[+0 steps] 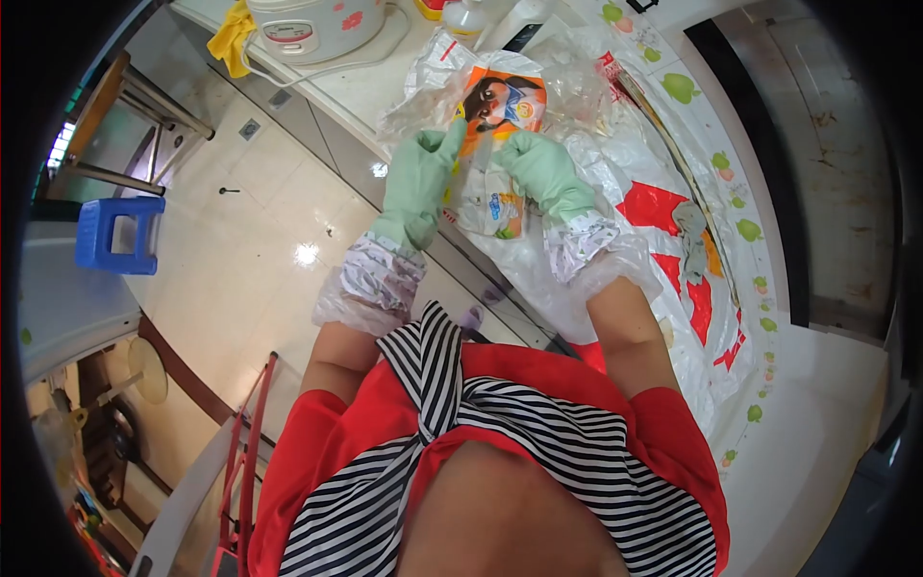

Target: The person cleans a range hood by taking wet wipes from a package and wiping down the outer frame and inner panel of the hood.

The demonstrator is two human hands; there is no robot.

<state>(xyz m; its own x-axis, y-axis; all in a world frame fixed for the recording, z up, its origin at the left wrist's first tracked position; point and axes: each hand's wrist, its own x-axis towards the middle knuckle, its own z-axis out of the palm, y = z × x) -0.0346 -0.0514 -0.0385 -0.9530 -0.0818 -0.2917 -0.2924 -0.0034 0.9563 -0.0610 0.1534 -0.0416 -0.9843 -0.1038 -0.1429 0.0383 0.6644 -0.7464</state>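
Note:
In the head view both my hands wear green rubber gloves with patterned cuffs. My left hand (421, 183) is closed on the left edge of an orange and clear plastic packet (519, 94), its thumb or a finger pointing up along that edge. On the other side my right hand (546, 171) pinches the same packet near its middle. The upper part of the packet carries a dark printed picture; the lower part is clear with small coloured print and hangs towards me. Crumpled clear plastic (423, 82) lies around it on the counter.
White plastic sheeting with red patches (654, 205) covers the counter on the right. A rice cooker (312, 29), a yellow cloth (231, 40) and a clear bottle (465, 19) are at the back. A blue stool (120, 236) stands on the floor at left, near a red folding frame (240, 462).

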